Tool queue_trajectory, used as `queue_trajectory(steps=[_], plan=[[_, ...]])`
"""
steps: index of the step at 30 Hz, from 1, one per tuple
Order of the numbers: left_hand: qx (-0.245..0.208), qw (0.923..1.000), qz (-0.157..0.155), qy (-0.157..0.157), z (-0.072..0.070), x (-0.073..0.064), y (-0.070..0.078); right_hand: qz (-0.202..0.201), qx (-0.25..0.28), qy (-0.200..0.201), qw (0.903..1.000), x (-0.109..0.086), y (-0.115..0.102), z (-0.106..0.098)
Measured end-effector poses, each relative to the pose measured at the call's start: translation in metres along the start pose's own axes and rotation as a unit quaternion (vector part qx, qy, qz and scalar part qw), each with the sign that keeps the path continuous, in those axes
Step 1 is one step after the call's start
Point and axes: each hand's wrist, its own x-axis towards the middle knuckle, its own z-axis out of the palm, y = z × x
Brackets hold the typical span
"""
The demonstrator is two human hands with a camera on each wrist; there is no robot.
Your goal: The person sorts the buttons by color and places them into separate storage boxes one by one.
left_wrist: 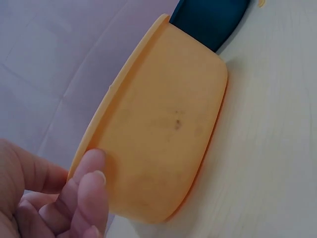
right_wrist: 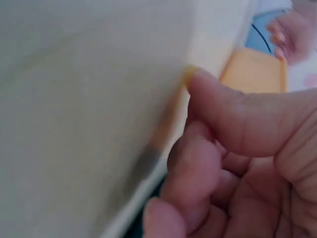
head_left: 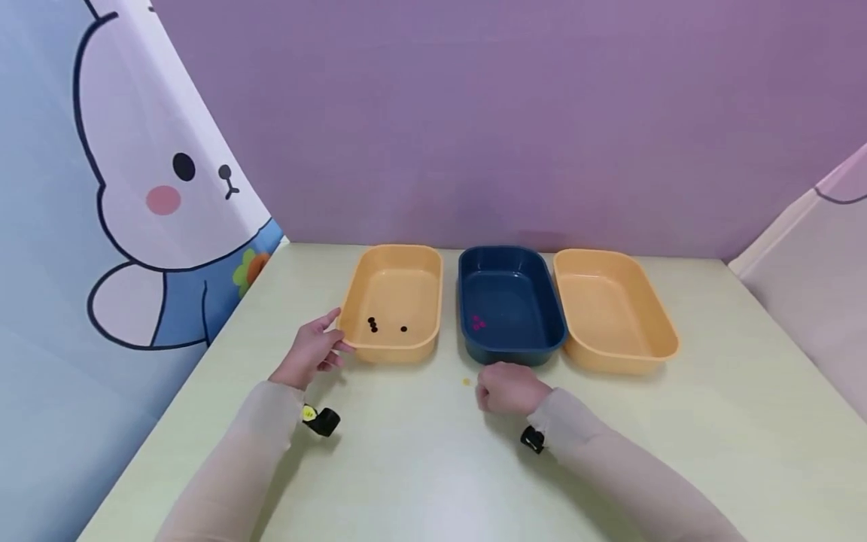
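My left hand (head_left: 314,350) is at the near left corner of the left yellow plastic tray (head_left: 436,301). In the left wrist view, its fingers (left_wrist: 91,196) lie against the outer wall and pinch the rim. Several small black pieces (head_left: 373,325) lie inside that tray. My right hand (head_left: 511,388), fingers curled, is low over the table just in front of the blue tray (head_left: 515,354). A tiny yellow piece (head_left: 466,382) lies left of it on the table; in the right wrist view, yellow (right_wrist: 189,74) shows right at the thumb tip. Nothing shows held in the right hand.
Small pink pieces (head_left: 477,324) lie inside the blue tray. A second yellow tray (head_left: 623,354) stands close on its right. The pale table (head_left: 420,452) runs back to a purple backdrop (head_left: 508,128); a cartoon-printed cloth (head_left: 135,226) hangs on the left.
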Motion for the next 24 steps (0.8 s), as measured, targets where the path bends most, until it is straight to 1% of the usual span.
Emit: queue_trajectory(steps=[4,6,8,11,13,16,18,21,24], plan=[[-0.002,1.0000,-0.001,0.002,0.003,0.000,0.000,0.001,0.015,0.006,0.9999,-0.008,0.005,-0.008],[-0.010,0.9999,-0.003,-0.002,0.003,0.000,-0.001,-0.008,0.023,0.013,0.9996,-0.013,0.007,-0.015],[-0.018,0.9998,-0.003,-0.005,0.001,-0.001,-0.002,-0.025,0.033,0.024,0.9988,-0.019,0.009,-0.021],[-0.025,0.9997,0.001,-0.002,-0.001,-0.003,-0.002,-0.060,0.040,0.055,0.9959,-0.029,0.015,-0.028],[-0.029,0.9996,0.007,0.001,-0.002,-0.003,-0.002,-0.063,0.043,0.079,0.9940,-0.037,0.021,-0.031],[-0.033,0.9994,0.010,-0.003,-0.002,-0.002,-0.002,-0.048,0.052,0.109,0.9915,-0.052,0.033,-0.035],[-0.033,0.9994,0.009,-0.005,-0.001,-0.002,-0.002,-0.030,0.066,0.118,0.9903,-0.063,0.042,-0.037],[-0.028,0.9996,0.008,-0.007,0.000,-0.001,-0.002,-0.014,0.091,0.128,0.9876,-0.078,0.058,-0.037],[-0.026,0.9996,0.009,-0.008,0.000,0.000,-0.002,-0.011,0.094,0.149,0.9842,-0.094,0.074,-0.036]])
